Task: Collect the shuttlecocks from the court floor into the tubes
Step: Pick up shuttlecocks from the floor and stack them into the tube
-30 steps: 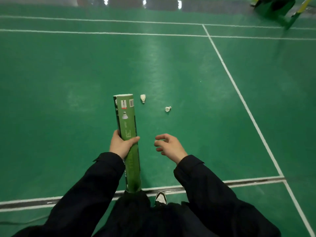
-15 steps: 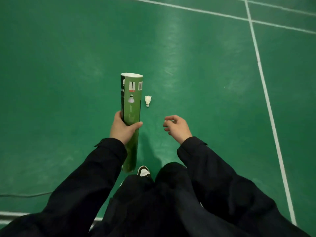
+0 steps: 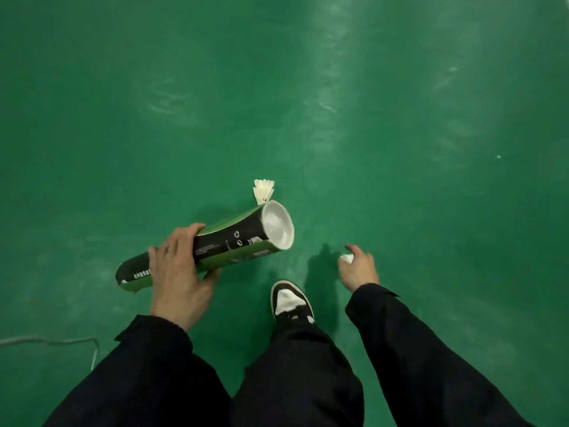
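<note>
1. The left hand (image 3: 177, 272), at lower left of centre, grips the green-and-black tube (image 3: 212, 249) around its lower half, fingers wrapped over the top and thumb beneath.
2. The tube's long axis runs from lower left to upper right of the frame. Its open mouth (image 3: 277, 224) faces up and right, toward the frame centre.
3. The right hand (image 3: 358, 268), at lower right of centre, has its fingers curled around a small white shuttlecock (image 3: 347, 258). Whether this shuttlecock has left the court floor (image 3: 431, 149) cannot be determined.
4. A second shuttlecock (image 3: 264, 191) lies on the floor just above the tube mouth in the frame, feathers toward the top.
5. Key relation: the tube mouth lies to the left of and slightly above the right hand, near it but apart. Judgement: loading requires bringing the right hand leftward to the mouth.
6. A black-and-white shoe (image 3: 291, 300) stands between the hands, lower in the frame.
</note>
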{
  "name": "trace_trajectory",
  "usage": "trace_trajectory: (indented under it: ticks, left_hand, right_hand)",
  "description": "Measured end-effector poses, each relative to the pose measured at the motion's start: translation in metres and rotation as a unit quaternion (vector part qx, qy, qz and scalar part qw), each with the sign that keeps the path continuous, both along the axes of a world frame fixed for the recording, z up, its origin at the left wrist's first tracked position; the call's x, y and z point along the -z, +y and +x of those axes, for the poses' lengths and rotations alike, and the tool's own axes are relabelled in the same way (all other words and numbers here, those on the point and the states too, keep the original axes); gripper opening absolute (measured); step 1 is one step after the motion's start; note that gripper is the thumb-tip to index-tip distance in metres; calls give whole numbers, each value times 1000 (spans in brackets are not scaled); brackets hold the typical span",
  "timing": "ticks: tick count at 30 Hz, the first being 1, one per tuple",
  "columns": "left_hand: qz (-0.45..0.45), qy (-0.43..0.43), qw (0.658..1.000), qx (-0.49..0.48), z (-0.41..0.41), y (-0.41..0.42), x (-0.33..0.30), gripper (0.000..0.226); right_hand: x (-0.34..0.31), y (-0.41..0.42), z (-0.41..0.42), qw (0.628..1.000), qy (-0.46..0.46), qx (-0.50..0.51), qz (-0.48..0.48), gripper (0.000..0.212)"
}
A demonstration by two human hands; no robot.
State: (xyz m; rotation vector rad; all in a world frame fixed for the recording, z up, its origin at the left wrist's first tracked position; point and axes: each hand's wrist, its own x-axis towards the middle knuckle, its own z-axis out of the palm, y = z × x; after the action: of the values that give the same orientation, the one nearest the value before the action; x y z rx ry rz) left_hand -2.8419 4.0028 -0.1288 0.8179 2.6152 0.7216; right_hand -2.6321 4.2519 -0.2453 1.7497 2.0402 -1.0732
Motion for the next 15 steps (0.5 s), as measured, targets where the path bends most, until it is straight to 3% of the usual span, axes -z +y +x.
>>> trace_trajectory:
  ticks: [4, 7, 9, 12, 15]
  left_hand:
    - [30, 14, 999, -13, -25, 17, 69, 75]
    - [51, 15, 998, -20, -36, 15, 94, 76]
    - [48, 13, 998, -38, -38, 10, 101, 75]
    - [159, -46, 977, -134, -39, 7, 97, 71]
    - [348, -145, 876, -302, -57, 1, 89, 63]
  right_hand:
    - [97, 27, 9, 995, -75, -69, 6, 57]
    - [117, 32, 9, 999, -24, -34, 25, 43]
    - [97, 23, -10, 995, 82, 47, 14, 27]
    - [41, -1, -53, 920, 341, 180, -75, 14]
    - [-8, -18, -86, 840, 496, 181, -122, 15]
